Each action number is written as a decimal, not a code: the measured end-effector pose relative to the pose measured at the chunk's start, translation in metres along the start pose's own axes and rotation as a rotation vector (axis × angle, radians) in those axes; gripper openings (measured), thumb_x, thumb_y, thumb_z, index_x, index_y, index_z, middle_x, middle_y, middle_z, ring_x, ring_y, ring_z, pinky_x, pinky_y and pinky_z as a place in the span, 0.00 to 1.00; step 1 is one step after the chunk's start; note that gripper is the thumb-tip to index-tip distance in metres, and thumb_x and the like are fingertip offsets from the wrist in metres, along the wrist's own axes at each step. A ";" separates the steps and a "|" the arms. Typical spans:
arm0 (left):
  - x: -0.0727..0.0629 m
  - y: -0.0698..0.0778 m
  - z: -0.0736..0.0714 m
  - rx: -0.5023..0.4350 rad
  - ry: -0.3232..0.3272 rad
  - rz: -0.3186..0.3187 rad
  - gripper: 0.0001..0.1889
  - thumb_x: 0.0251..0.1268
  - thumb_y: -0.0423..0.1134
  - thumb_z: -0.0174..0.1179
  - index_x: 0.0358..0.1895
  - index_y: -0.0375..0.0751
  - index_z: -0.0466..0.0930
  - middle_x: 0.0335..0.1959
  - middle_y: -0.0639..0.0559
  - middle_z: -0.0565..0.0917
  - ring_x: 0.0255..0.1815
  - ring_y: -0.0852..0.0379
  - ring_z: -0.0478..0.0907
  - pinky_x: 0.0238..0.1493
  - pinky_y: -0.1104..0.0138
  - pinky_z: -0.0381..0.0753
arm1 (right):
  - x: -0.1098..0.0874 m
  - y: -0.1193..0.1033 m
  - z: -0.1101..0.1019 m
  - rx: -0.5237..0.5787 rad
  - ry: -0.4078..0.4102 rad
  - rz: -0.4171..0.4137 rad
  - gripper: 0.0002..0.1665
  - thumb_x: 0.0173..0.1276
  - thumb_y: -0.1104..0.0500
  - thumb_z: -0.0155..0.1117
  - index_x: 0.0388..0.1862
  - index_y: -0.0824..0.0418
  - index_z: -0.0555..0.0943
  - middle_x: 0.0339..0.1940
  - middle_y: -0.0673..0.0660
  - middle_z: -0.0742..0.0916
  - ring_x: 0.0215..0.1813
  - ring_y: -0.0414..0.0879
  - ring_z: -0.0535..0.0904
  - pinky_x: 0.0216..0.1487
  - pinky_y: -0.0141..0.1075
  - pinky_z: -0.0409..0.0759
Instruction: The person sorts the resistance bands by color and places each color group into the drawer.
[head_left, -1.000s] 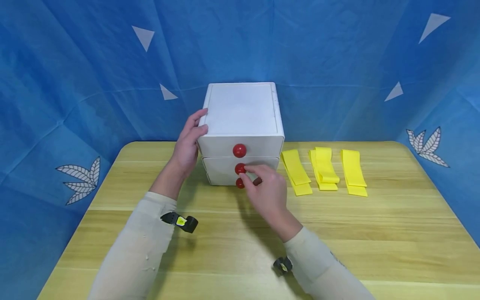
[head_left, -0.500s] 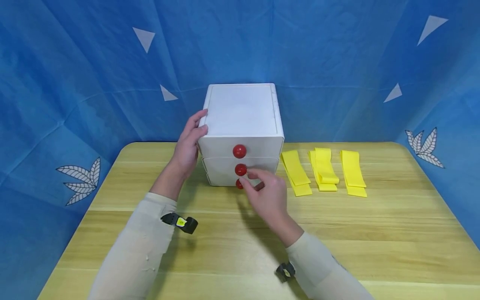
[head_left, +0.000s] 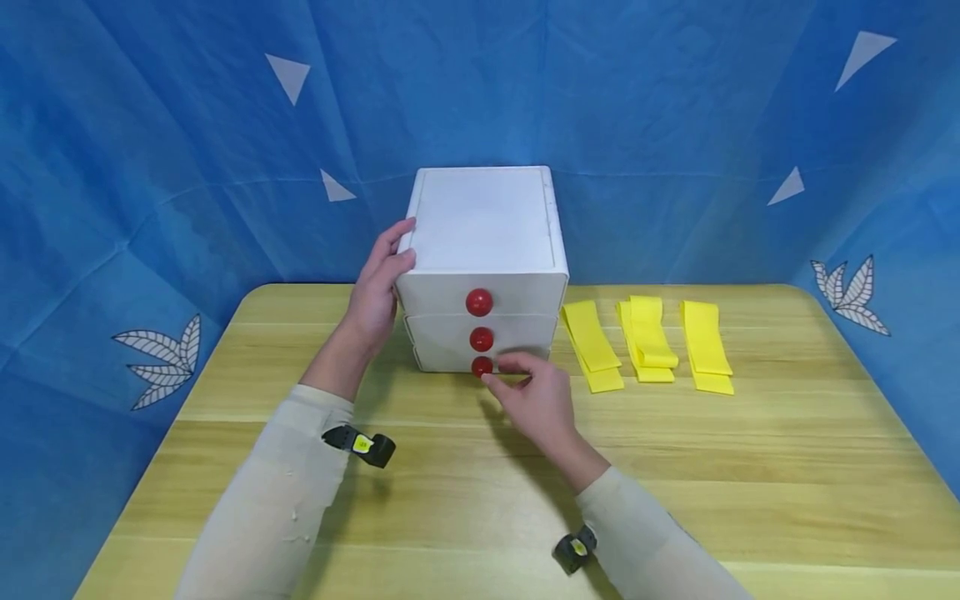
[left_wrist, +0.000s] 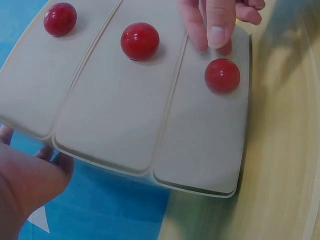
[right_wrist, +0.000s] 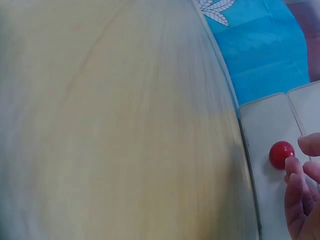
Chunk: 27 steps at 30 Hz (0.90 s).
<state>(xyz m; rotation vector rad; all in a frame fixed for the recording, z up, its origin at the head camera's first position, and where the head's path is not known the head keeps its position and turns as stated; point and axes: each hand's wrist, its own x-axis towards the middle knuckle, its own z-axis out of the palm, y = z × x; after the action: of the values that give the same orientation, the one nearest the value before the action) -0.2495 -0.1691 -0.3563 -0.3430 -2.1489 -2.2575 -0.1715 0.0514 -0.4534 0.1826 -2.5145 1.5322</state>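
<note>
A white cabinet (head_left: pixel 483 221) with three stacked drawers stands on the table, each drawer front bearing a round red knob. My left hand (head_left: pixel 371 292) rests against its left side, thumb and a fingertip laid over the top edge. Thumb and index finger of my right hand (head_left: pixel 536 396) are held apart beside the bottom knob (head_left: pixel 482 367), loosely bent, with nothing between them. In the left wrist view the right fingertips (left_wrist: pixel 216 37) sit just short of that bottom knob (left_wrist: pixel 222 76). All the drawers look closed.
Three folded yellow strips (head_left: pixel 592 346) (head_left: pixel 648 337) (head_left: pixel 705 346) lie in a row on the wooden table (head_left: pixel 450 500), to the right of the cabinet. A blue cloth backdrop (head_left: pixel 637 100) hangs close behind. Each sleeve carries a small black device (head_left: pixel 360 444).
My right hand has left the middle knob and moved down to beside the bottom one. The left hand and the cabinet have stayed in place.
</note>
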 end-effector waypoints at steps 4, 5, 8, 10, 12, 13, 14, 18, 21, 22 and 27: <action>0.000 0.000 -0.001 0.000 -0.004 0.001 0.28 0.77 0.47 0.44 0.77 0.51 0.57 0.78 0.52 0.54 0.74 0.53 0.51 0.72 0.52 0.52 | 0.002 0.005 0.006 0.019 -0.007 0.001 0.13 0.59 0.61 0.78 0.44 0.57 0.89 0.40 0.52 0.89 0.37 0.45 0.85 0.31 0.37 0.83; 0.000 0.000 -0.001 -0.001 -0.007 0.001 0.28 0.77 0.47 0.44 0.77 0.51 0.57 0.78 0.52 0.54 0.74 0.53 0.52 0.72 0.52 0.52 | 0.002 0.006 0.007 0.026 -0.009 0.002 0.13 0.59 0.61 0.78 0.44 0.57 0.89 0.40 0.52 0.89 0.38 0.45 0.85 0.32 0.37 0.83; -0.001 0.000 -0.001 -0.006 -0.016 0.006 0.28 0.77 0.46 0.44 0.77 0.50 0.57 0.77 0.51 0.55 0.74 0.52 0.53 0.72 0.52 0.53 | 0.002 0.009 0.011 0.027 -0.014 -0.003 0.13 0.59 0.62 0.78 0.44 0.57 0.89 0.41 0.50 0.89 0.42 0.44 0.85 0.34 0.36 0.83; -0.001 0.000 0.000 -0.007 -0.018 0.011 0.28 0.77 0.46 0.44 0.77 0.50 0.57 0.77 0.51 0.55 0.73 0.52 0.54 0.71 0.52 0.54 | 0.003 0.010 0.013 0.028 -0.012 -0.013 0.14 0.59 0.63 0.78 0.44 0.57 0.89 0.41 0.50 0.89 0.43 0.43 0.85 0.34 0.36 0.83; -0.001 0.000 0.000 -0.007 -0.020 0.014 0.28 0.77 0.46 0.44 0.77 0.49 0.57 0.77 0.51 0.55 0.73 0.52 0.54 0.71 0.53 0.55 | 0.003 0.010 0.015 0.034 -0.007 -0.031 0.14 0.58 0.64 0.78 0.45 0.58 0.89 0.41 0.51 0.89 0.42 0.45 0.85 0.33 0.37 0.83; -0.001 0.001 0.000 -0.008 -0.020 0.016 0.28 0.77 0.46 0.44 0.77 0.49 0.57 0.77 0.51 0.55 0.73 0.53 0.54 0.71 0.53 0.55 | 0.003 0.010 0.016 0.037 -0.002 -0.041 0.14 0.58 0.64 0.78 0.45 0.59 0.88 0.41 0.51 0.89 0.42 0.45 0.85 0.33 0.37 0.83; -0.001 0.001 0.000 -0.010 -0.019 0.017 0.28 0.77 0.46 0.44 0.77 0.49 0.57 0.77 0.51 0.55 0.73 0.53 0.54 0.71 0.53 0.55 | 0.003 0.010 0.017 0.040 0.002 -0.044 0.15 0.58 0.64 0.78 0.45 0.59 0.88 0.41 0.52 0.89 0.42 0.46 0.85 0.33 0.37 0.83; -0.001 0.002 0.000 0.002 -0.010 0.014 0.28 0.77 0.46 0.44 0.77 0.50 0.58 0.78 0.52 0.55 0.74 0.53 0.54 0.71 0.53 0.56 | 0.004 0.008 0.020 0.037 0.020 -0.048 0.14 0.58 0.64 0.78 0.44 0.60 0.87 0.41 0.52 0.89 0.41 0.46 0.84 0.32 0.36 0.83; 0.000 0.003 0.000 0.022 -0.003 0.010 0.28 0.77 0.47 0.45 0.77 0.51 0.58 0.78 0.52 0.55 0.74 0.53 0.54 0.71 0.53 0.57 | 0.004 0.008 0.022 0.024 0.039 -0.045 0.13 0.59 0.64 0.77 0.44 0.59 0.87 0.41 0.51 0.89 0.40 0.44 0.84 0.31 0.36 0.82; 0.000 0.003 0.001 0.030 0.000 0.009 0.28 0.77 0.47 0.44 0.77 0.51 0.58 0.77 0.53 0.55 0.74 0.53 0.54 0.71 0.53 0.57 | 0.004 0.008 0.022 0.021 0.045 -0.047 0.13 0.59 0.64 0.77 0.44 0.59 0.87 0.41 0.51 0.89 0.40 0.44 0.84 0.31 0.36 0.82; 0.000 0.003 0.003 0.074 0.021 -0.010 0.28 0.77 0.48 0.44 0.77 0.54 0.57 0.78 0.55 0.55 0.75 0.53 0.53 0.72 0.51 0.56 | 0.002 0.010 0.025 0.015 0.059 -0.046 0.12 0.60 0.64 0.77 0.43 0.58 0.88 0.41 0.49 0.89 0.39 0.42 0.84 0.30 0.36 0.81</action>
<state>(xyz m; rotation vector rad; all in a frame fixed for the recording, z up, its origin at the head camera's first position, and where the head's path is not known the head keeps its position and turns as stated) -0.2484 -0.1668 -0.3531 -0.3059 -2.2213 -2.1699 -0.1784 0.0343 -0.4729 0.1939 -2.4372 1.5165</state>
